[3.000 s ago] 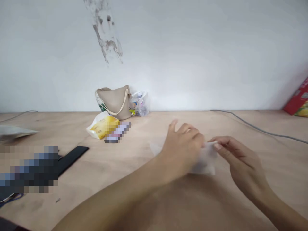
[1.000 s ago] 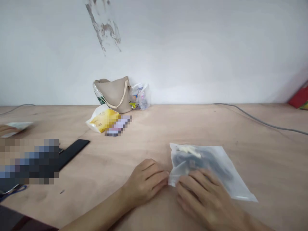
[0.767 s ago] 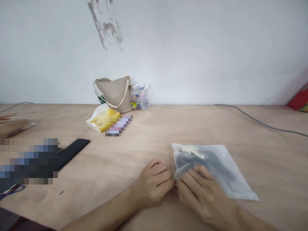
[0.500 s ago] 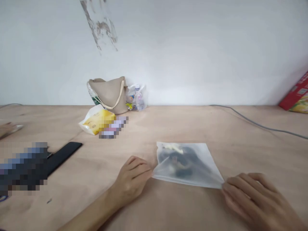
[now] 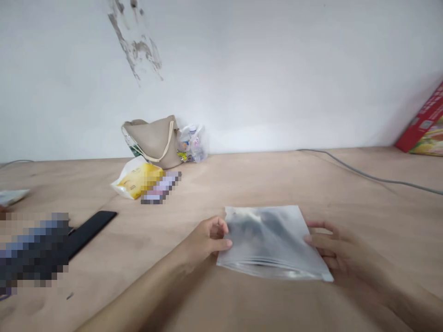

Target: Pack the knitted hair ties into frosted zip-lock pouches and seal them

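Note:
A frosted zip bag (image 5: 266, 235) lies in front of me with its zip edge toward me. That edge bows apart slightly in the middle, and a slider sits at its right corner. Something dark shows blurrily through the plastic; I cannot make out what it is. My left hand (image 5: 211, 237) holds the bag's left side, thumb on top and fingers curled at the edge. At the right side, my right hand (image 5: 335, 246) grips the edge with the thumb above it and the other fingers partly hidden beside or beneath.
On the left lie a black flat object (image 5: 92, 228) and a blurred-out item (image 5: 34, 249). Farther back are a yellow packet (image 5: 138, 180), a beige handbag (image 5: 152, 140) and a clear plastic bag (image 5: 194, 143). A grey cable (image 5: 367, 173) runs toward a red box (image 5: 424, 124).
Both hands have moved from the near corners of the zip bag up to its sides. The bag lies flatter, its near edge now slightly parted. At far left, another person's hand has mostly left view.

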Action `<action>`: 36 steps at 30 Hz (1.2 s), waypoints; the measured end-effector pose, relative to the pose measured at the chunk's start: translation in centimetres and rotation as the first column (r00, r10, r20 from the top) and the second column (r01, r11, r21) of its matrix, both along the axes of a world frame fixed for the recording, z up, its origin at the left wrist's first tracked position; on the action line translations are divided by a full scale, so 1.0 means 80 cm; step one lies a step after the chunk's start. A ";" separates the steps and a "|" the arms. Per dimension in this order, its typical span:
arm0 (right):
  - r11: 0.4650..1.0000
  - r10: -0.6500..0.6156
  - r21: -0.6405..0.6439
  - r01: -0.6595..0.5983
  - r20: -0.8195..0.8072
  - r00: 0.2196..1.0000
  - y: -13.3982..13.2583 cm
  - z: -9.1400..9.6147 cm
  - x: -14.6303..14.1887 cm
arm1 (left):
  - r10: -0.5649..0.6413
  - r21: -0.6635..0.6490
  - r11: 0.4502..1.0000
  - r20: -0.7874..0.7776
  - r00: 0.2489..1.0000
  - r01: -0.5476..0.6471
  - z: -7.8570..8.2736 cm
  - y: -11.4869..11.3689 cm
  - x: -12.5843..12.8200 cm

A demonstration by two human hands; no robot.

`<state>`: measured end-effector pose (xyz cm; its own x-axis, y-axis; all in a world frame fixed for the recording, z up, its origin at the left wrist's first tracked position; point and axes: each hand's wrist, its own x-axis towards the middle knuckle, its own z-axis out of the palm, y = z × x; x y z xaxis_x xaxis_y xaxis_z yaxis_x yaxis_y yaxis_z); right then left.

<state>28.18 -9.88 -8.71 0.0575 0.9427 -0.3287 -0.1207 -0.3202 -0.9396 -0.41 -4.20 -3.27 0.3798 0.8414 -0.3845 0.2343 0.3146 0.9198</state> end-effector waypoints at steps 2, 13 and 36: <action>0.987 0.124 -0.095 -0.131 -0.078 0.989 -0.006 0.007 -0.001 | 0.024 -0.100 0.995 0.042 0.999 -0.020 0.002 -0.001 0.000; 0.899 -0.042 0.390 -0.198 0.529 0.848 -0.017 0.034 -0.002 | 0.212 0.526 0.830 0.007 0.977 -0.184 0.001 -0.019 0.000; 0.901 -0.203 0.416 0.124 0.152 0.967 0.059 0.015 -0.040 | 0.323 0.245 0.877 0.334 0.886 -0.412 -0.021 0.055 0.036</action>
<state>25.02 -5.13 -7.52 0.2448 0.9637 0.1067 0.0513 0.0970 -0.9940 2.50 0.20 -4.97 0.0714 0.9973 -0.0170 -0.1187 0.0254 0.9926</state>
